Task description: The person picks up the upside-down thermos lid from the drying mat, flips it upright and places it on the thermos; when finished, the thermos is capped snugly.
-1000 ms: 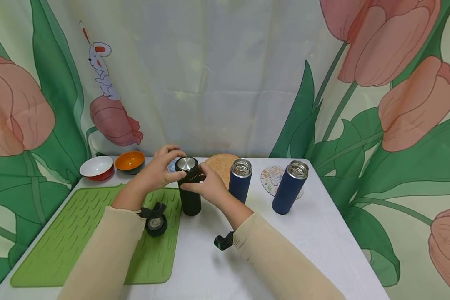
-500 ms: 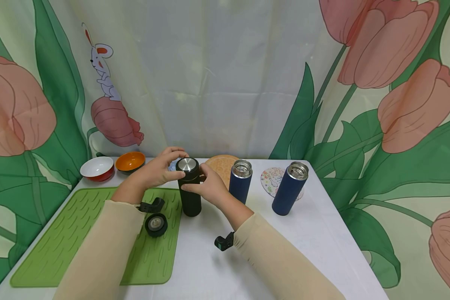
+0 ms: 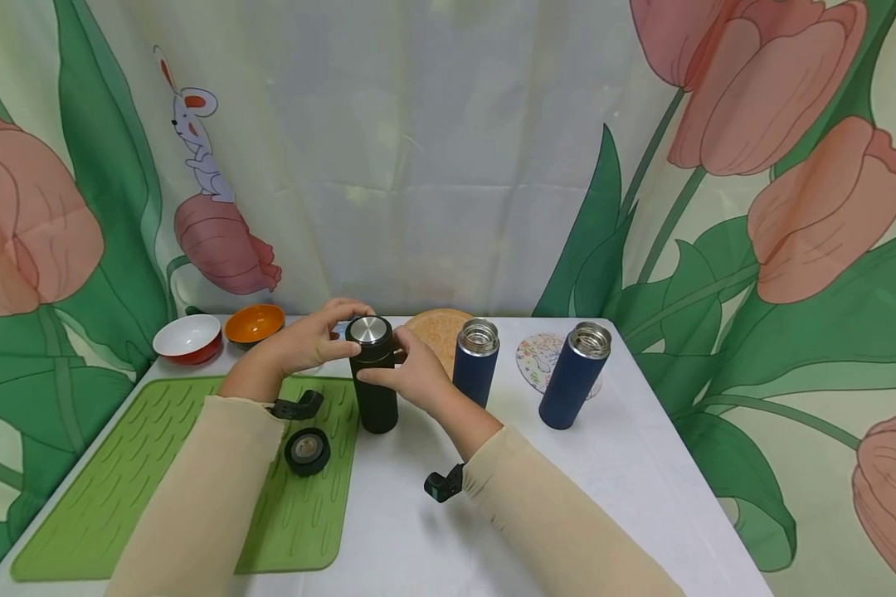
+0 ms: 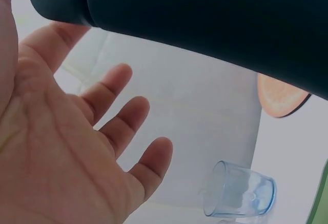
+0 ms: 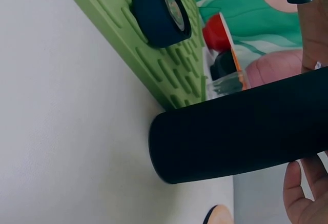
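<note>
Gripping the black flask [image 3: 375, 381] near its top with both hands, left hand [image 3: 309, 342] and right hand [image 3: 412, 377] wrapped around, upright by the green mat [image 3: 157, 489] edge. Counted three flasks, two blue [image 3: 475, 361] uncapped. Saw a glass [image 4: 238, 196] clearly only from left wrist. Bare surface [image 3: 627, 464] toward right edge.

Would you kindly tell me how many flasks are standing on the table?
3. The black flask stands at the green mat's right edge, held by both hands. One blue flask stands just right of it, and the other blue flask farther right. None seems hidden.
</note>
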The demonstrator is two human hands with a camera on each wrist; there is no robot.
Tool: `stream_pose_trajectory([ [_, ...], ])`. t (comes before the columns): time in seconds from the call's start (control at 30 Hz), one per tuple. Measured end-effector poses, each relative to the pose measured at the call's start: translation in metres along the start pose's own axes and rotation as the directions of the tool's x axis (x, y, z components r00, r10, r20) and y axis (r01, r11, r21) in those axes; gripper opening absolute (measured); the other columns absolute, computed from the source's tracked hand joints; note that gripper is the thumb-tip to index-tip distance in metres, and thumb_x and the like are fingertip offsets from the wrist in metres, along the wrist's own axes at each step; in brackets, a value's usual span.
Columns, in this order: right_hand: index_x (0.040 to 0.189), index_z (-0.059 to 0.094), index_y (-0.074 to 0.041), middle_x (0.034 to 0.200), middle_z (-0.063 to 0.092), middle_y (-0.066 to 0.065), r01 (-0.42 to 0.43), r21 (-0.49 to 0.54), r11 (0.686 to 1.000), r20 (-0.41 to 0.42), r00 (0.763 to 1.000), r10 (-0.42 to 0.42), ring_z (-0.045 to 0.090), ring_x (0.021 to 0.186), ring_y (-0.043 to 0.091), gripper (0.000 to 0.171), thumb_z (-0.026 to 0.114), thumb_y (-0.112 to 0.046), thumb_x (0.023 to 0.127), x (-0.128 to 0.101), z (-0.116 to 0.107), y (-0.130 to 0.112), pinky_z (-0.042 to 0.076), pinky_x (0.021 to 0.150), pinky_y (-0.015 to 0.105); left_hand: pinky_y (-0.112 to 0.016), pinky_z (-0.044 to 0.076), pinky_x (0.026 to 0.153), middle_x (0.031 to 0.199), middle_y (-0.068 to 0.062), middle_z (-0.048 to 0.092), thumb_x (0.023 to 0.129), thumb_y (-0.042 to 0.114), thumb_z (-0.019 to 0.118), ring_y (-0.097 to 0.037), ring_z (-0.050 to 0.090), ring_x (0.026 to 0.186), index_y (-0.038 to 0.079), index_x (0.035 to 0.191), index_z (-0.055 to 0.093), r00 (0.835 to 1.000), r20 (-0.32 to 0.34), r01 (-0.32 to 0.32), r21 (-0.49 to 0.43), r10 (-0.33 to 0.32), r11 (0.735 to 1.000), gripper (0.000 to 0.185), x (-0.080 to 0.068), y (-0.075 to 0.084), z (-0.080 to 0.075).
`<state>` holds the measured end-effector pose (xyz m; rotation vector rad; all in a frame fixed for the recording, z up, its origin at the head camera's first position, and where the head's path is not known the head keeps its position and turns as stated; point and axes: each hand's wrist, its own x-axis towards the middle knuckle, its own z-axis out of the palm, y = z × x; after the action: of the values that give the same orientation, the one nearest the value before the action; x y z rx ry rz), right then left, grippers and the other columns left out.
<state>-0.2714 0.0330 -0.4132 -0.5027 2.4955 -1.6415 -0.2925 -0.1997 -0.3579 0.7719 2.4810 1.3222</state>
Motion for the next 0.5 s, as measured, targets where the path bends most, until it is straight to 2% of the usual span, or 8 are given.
stream_pose_trajectory([
  [0.13, 0.126, 0.061, -0.027, 0.125, 0.068, -0.008, 0.006, 0.006, 1.0, 0.005, 1.0, -0.006, 0.066, 0.118, 0.018, 0.053, 0.089, -0.046, 0.085, 0.0, 0.002, -0.001, 0.056, 0.096, 0.045, -0.072, 0.035, 0.117, 0.165, -0.018, 0.028, 0.102, 0.021, 0.071, -0.049, 0.029, 0.153, 0.013, 0.151, 0.053, 0.999, -0.047, 0.008, 0.009, -0.007, 1.0, 0.053, -0.005, 0.0, 0.003],
  [0.33, 0.126, 0.061, -0.027, 0.127, 0.068, -0.007, 0.0, 0.017, 1.0, 0.002, 1.0, 0.0, 0.065, 0.122, 0.02, 0.052, 0.087, -0.046, 0.086, 0.0, 0.001, 0.0, 0.055, 0.1, 0.048, -0.077, 0.034, 0.116, 0.163, -0.02, 0.031, 0.103, 0.024, 0.07, -0.05, 0.026, 0.153, 0.011, 0.151, 0.054, 0.987, -0.162, 0.019, 0.069, -0.008, 0.997, 0.052, -0.011, 0.003, 0.017],
  [0.43, 0.125, 0.062, -0.027, 0.126, 0.068, -0.007, -0.006, 0.027, 1.0, 0.001, 1.0, 0.006, 0.065, 0.123, 0.021, 0.051, 0.088, -0.045, 0.085, -0.001, 0.002, 0.002, 0.054, 0.102, 0.05, -0.078, 0.032, 0.115, 0.166, -0.022, 0.031, 0.103, 0.03, 0.068, -0.05, 0.023, 0.153, 0.008, 0.147, 0.057, 0.963, -0.269, 0.071, 0.162, -0.025, 0.984, 0.05, -0.019, 0.006, 0.029],
  [0.5, 0.124, 0.062, -0.027, 0.125, 0.068, -0.007, -0.007, 0.031, 1.0, 0.003, 1.0, 0.006, 0.065, 0.123, 0.021, 0.05, 0.088, -0.045, 0.086, -0.001, 0.003, 0.003, 0.054, 0.103, 0.051, -0.078, 0.031, 0.115, 0.167, -0.022, 0.031, 0.103, 0.035, 0.068, -0.052, 0.022, 0.154, 0.006, 0.144, 0.06, 0.931, -0.363, 0.131, 0.217, -0.045, 0.967, 0.051, -0.027, 0.011, 0.039],
])
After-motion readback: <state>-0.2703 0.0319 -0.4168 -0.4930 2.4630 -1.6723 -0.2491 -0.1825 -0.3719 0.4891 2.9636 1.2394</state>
